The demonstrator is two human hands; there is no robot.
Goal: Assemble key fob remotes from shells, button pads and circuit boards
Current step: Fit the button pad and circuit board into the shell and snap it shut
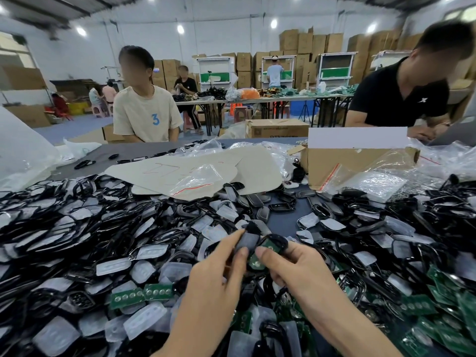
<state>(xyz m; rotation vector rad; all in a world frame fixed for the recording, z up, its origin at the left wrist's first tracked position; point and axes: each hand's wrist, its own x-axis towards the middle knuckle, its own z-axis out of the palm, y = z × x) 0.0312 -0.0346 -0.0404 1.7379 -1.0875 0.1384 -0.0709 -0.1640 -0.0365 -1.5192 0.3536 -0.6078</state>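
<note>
1. Looks forward and down from the wearer's head, wide-angle.
2. Sits close above left hand (219, 274) and right hand (296, 266), both low at centre.
3. Takes in table (283, 220) either side of the hands, seated worker (146, 114) beyond.

Far beyond the grip, white walls (159, 39) rise to a dark pitched roof (46, 9) hung with bright round lamps (180, 29), brown cardboard boxes (304, 41) stack high behind white-framed benches (336, 68) and a long folding table (296, 98), a grey-blue floor (77, 127) spreads up-left, and a window (13, 51) glows far left.
</note>
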